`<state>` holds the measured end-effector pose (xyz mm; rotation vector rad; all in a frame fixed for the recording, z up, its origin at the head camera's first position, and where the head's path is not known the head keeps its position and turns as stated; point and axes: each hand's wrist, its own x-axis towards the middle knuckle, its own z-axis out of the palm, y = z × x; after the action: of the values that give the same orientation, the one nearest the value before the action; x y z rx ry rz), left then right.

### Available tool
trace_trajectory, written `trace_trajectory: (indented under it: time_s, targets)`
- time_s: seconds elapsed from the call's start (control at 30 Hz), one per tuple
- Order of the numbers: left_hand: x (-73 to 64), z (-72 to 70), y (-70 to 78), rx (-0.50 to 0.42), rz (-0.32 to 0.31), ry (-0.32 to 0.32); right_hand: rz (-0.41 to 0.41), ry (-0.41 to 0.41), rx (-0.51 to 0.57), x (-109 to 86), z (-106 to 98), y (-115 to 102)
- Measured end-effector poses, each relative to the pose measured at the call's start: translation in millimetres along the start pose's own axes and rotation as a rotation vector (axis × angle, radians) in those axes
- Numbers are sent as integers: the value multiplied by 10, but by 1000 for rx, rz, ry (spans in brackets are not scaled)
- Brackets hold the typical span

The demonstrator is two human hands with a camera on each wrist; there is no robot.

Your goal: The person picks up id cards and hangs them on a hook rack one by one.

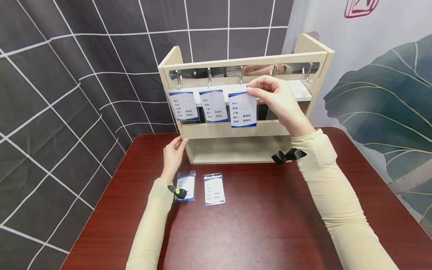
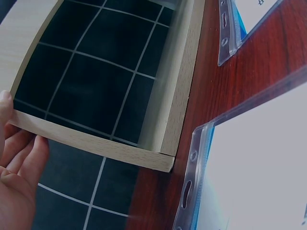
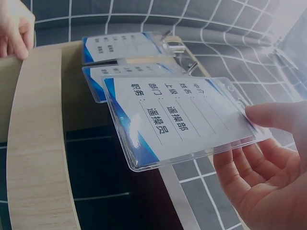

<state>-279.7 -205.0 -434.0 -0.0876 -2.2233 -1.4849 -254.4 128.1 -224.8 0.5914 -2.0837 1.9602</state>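
My right hand [image 1: 278, 99] pinches the top edge of a clear-sleeved name badge [image 1: 242, 109], white with blue corners. In the right wrist view the thumb lies over the sleeve's slotted end and the fingers are underneath. The badge is just below the third hook [image 1: 241, 75]; whether it hangs on that hook I cannot tell. Two like badges hang to its left, the first badge [image 1: 183, 107] and the second badge [image 1: 213, 107]. My left hand [image 1: 173, 155] grips the left side edge of the wooden rack [image 1: 219, 131], thumb on one face and fingers on the other.
Two more badges lie on the dark red table [image 1: 256, 225]: one badge [image 1: 214, 189] in full view, another badge [image 1: 189, 183] partly behind the left wrist camera [image 1: 179, 192]. To the right of the raised hand is a further hook [image 1: 309, 72]. A dark tiled curtain [image 1: 67, 112] hangs behind.
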Motion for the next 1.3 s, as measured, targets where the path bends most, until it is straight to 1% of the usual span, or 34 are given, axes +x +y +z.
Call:
trace_trajectory:
  time_s: [0.17, 0.37, 0.63, 0.9, 1.1, 1.3]
  targets:
    - [2, 10, 5, -7, 5, -1, -8, 29, -68, 11, 17, 3]
    - [0, 6, 12, -20, -3, -1, -37, 48, -129, 32, 32, 17]
    - [-2, -5, 13, -12, -2, -3, -46, 86, -274, 56, 68, 32]
    - [-2, -7, 25, -9, 4, 5, -64, 114, -327, 71, 90, 35]
    - [-8, -4, 29, -15, -4, -2, -69, 140, -349, 68, 100, 30]
    - [-5, -5, 27, -11, 3, -1, -82, 161, -374, 67, 109, 12]
